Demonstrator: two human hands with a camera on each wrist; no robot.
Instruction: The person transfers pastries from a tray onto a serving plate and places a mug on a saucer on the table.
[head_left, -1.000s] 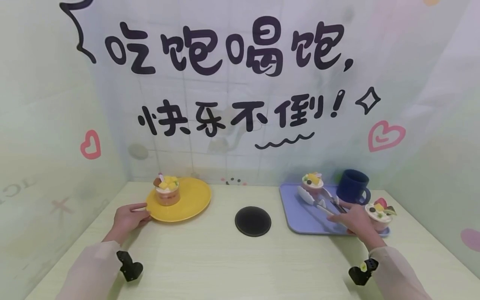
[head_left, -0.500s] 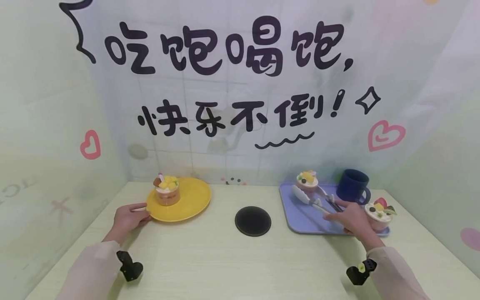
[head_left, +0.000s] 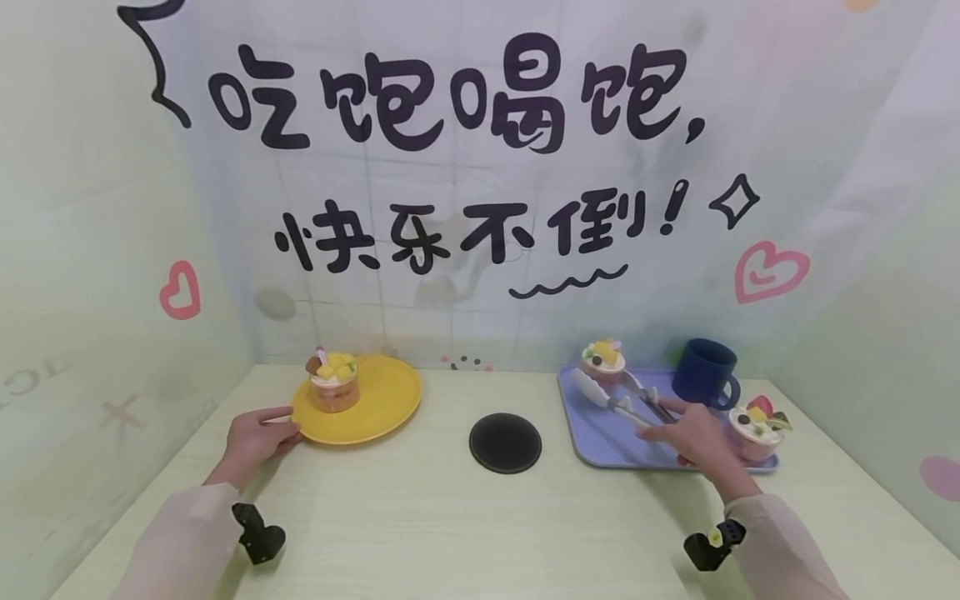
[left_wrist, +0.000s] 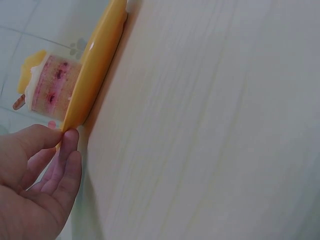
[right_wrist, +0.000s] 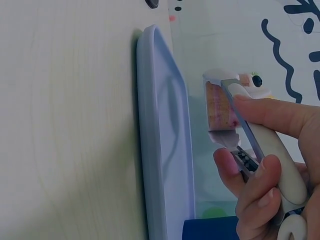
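Observation:
My left hand [head_left: 258,437] pinches the near-left rim of a yellow plate [head_left: 393,400] between thumb and fingers. On that plate stands a clear dessert cup [head_left: 335,393] of layered cake with yellow fruit pieces on top. With my right hand [head_left: 693,435] I hold metal tongs [head_left: 596,390] over the blue tray [head_left: 603,446], thumb on one arm and fingers on the other. Between the tong ends sits another dessert cup [head_left: 603,367], topped with cream, yellow fruit and dark berries. In the right wrist view this cup [right_wrist: 218,107] shows a gap from the tray's surface.
A dark blue mug [head_left: 703,372] stands at the tray's back right. Close by my right wrist, a third dessert cup [head_left: 756,435] with red fruit sits at the tray's right front corner. A black disc [head_left: 506,443] lies on the table between plate and tray.
My right hand has shifted left, and the tongs with the dessert cup have moved left and slightly up over the tray. The left hand and the plate have stayed put.

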